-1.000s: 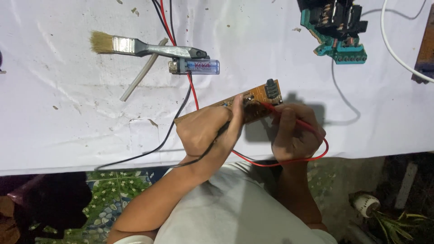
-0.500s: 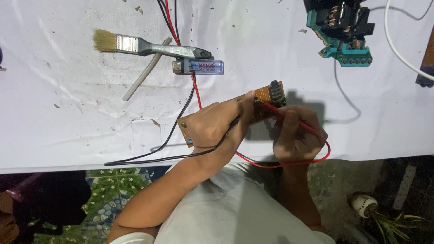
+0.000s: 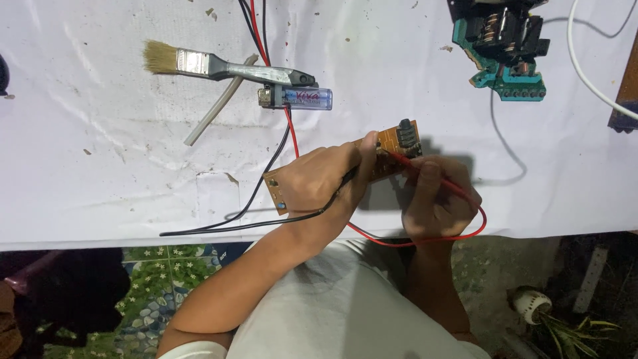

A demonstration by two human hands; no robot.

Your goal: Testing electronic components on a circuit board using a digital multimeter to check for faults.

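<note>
Both hands grip probes on the brown circuit board (image 3: 345,169), left hand (image 3: 319,183) black, right hand (image 3: 435,199) red, below a blue-labelled lighter (image 3: 302,98)

At 12 o'clock from your hands, the paintbrush (image 3: 219,65) shows pale bristles and a dull metal ferrule, the lighter (image 3: 302,98) glossy clear plastic, the table cover (image 3: 100,166) matt, creased, speckled white.

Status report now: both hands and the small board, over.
Left hand holds black probe on brown board. Right hand holds red probe there. Nothing in the way.
</note>
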